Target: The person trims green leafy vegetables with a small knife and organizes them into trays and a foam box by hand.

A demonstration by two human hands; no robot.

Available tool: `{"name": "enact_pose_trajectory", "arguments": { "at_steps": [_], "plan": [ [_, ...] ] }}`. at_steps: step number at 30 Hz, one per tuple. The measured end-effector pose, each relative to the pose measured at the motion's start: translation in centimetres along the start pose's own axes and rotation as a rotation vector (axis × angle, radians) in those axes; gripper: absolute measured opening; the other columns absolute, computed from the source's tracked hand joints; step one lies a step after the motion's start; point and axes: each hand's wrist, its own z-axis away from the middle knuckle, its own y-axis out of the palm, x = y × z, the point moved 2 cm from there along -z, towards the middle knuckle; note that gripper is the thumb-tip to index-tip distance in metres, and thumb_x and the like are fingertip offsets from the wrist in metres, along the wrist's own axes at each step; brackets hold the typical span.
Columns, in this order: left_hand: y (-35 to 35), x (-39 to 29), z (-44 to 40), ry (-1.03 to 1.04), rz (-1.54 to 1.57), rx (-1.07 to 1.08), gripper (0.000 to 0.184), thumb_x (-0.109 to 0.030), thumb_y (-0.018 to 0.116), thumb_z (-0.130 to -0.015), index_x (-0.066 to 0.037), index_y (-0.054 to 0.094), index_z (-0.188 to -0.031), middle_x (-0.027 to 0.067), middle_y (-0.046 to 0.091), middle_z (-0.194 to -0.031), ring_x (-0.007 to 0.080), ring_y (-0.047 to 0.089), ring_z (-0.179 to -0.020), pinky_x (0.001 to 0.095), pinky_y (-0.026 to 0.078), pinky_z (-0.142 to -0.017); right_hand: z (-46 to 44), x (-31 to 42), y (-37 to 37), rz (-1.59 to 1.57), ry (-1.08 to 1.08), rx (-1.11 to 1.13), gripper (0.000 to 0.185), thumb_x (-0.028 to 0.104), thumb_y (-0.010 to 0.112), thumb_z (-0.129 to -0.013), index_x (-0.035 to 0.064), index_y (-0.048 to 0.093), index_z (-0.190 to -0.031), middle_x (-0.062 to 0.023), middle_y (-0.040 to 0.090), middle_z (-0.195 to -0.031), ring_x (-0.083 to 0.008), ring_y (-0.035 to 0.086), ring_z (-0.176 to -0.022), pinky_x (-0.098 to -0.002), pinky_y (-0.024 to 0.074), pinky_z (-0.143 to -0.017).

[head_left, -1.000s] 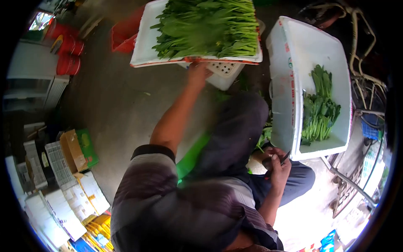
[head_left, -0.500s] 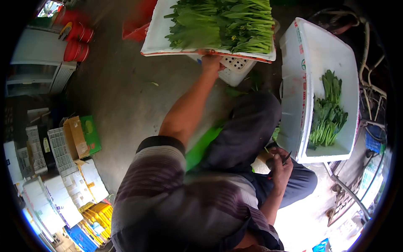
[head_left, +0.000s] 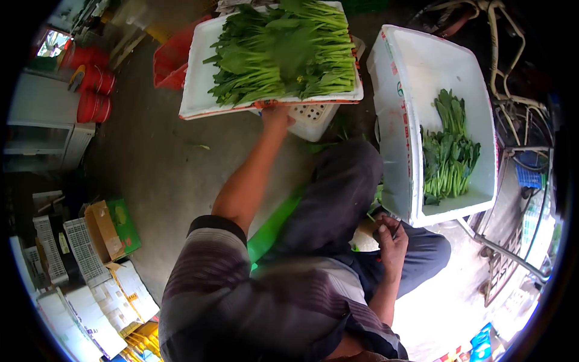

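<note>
Tray (head_left: 198, 72) and left hand (head_left: 277, 116) sit lower and further left in my feed than half a second ago; the whole view has swung too, so I can't say how much of that shift is their own. Less of the dark blade (head_left: 397, 227) shows at the right hand (head_left: 393, 238) than before.

Nearest me, that right hand is clenched beside the bent leg, closed on what I take for a small knife, though too little shows to be sure. A thin green stem (head_left: 370, 216) pokes out just left of its fingers. Beyond it, slightly right, stands the box (head_left: 392, 139), a small loose heap (head_left: 449, 163) of greens inside.

Further out, the left hand clutches the tray's near rim, some fingers hidden beneath. Past that grip the greens (head_left: 253, 66) lie in the tray in two neat rows, side by side, stems pointing right. I'd judge the work well along: most of the greens are in those rows, and the box's heap is the smaller share not laid out. Just right of the left grip, under the tray, shows a pale basket (head_left: 313, 123); beyond it to the left, a red crate (head_left: 169, 60).
</note>
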Motion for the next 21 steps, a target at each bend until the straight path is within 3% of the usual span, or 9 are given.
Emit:
{"name": "enact_pose_trajectory", "arguments": {
  "at_steps": [2,5,8,12,15,18,19,21],
  "plan": [
    [-0.5,-0.1,1.9,0.034,0.002,0.013,0.042,-0.014,0.075,-0.089,0.007,0.058,-0.121,0.0164,0.068,-0.094,0.0215,0.067,-0.061,0.0358,0.053,-0.047,0.1,0.1,-0.2,-0.003,-0.002,-0.035,0.035,0.019,0.072,-0.098,-0.0040,0.066,-0.124,-0.0068,0.073,-0.106,-0.0089,0.062,-0.080,-0.0228,0.0494,-0.071],
    [-2.2,0.2,4.6,0.067,0.033,0.064,0.044,-0.017,0.077,-0.089,0.004,0.058,-0.122,0.0160,0.067,-0.096,0.0221,0.067,-0.063,0.0364,0.054,-0.051,0.3,0.6,-0.4,0.017,-0.015,-0.059,0.035,0.018,0.072,-0.098,-0.0043,0.066,-0.124,-0.0060,0.073,-0.104,-0.0080,0.061,-0.079,-0.0223,0.0485,-0.070],
    [-4.5,2.8,5.3,0.028,0.080,0.042,0.030,-0.003,0.069,-0.091,-0.009,0.055,-0.117,0.0058,0.063,-0.092,0.0176,0.061,-0.062,0.0383,0.056,-0.054,0.3,0.2,-0.6,0.015,0.022,-0.051,0.036,0.018,0.072,-0.098,-0.0044,0.066,-0.125,-0.0058,0.073,-0.104,-0.0082,0.061,-0.081,-0.0226,0.0490,-0.072],
    [-4.9,3.7,8.8,0.016,0.043,-0.036,0.032,-0.006,0.070,-0.092,-0.010,0.053,-0.119,0.0052,0.062,-0.094,0.0159,0.059,-0.063,0.0381,0.056,-0.055,0.3,0.7,-0.3,0.001,0.001,-0.043,0.037,0.018,0.073,-0.097,-0.0046,0.066,-0.125,-0.0058,0.073,-0.104,-0.0086,0.062,-0.083,-0.0230,0.0498,-0.074],
    [-6.4,8.8,6.3,0.103,-0.009,-0.117,0.034,-0.008,0.071,-0.093,-0.011,0.052,-0.121,0.0048,0.062,-0.094,0.0142,0.058,-0.062,0.0372,0.055,-0.055,0.3,1.3,-0.1,-0.041,-0.031,-0.076,0.031,0.014,0.073,-0.095,-0.0045,0.067,-0.119,0.0002,0.064,-0.090,-0.0077,0.055,-0.075,-0.0237,0.0451,-0.067],
    [-5.4,6.3,9.0,0.038,0.008,-0.030,0.072,-0.018,0.068,-0.093,0.001,0.026,-0.148,0.0162,0.055,-0.115,0.0230,0.062,-0.079,0.0406,0.056,-0.064,0.2,0.3,-0.5,-0.020,-0.003,-0.079,0.031,0.014,0.072,-0.095,-0.0047,0.067,-0.119,-0.0002,0.063,-0.092,-0.0084,0.055,-0.076,-0.0244,0.0459,-0.068],
    [-6.2,7.3,7.5,0.049,-0.113,-0.034,0.066,-0.017,0.069,-0.094,-0.004,0.031,-0.147,0.0133,0.057,-0.108,0.0200,0.060,-0.074,0.0390,0.053,-0.061,0.2,0.1,-0.3,-0.029,-0.038,-0.094,0.031,0.014,0.072,-0.095,-0.0044,0.067,-0.119,-0.0004,0.063,-0.092,-0.0088,0.056,-0.078,-0.0247,0.0467,-0.070],
    [-7.9,8.0,7.4,0.053,-0.074,0.002,0.063,-0.019,0.071,-0.094,-0.007,0.035,-0.144,0.0114,0.058,-0.102,0.0186,0.060,-0.074,0.0378,0.053,-0.061,0.6,0.9,-0.4,0.017,0.007,-0.048,0.031,0.014,0.072,-0.095,-0.0041,0.067,-0.120,-0.0013,0.064,-0.093,-0.0089,0.057,-0.079,-0.0246,0.0469,-0.071]
  ]
}}
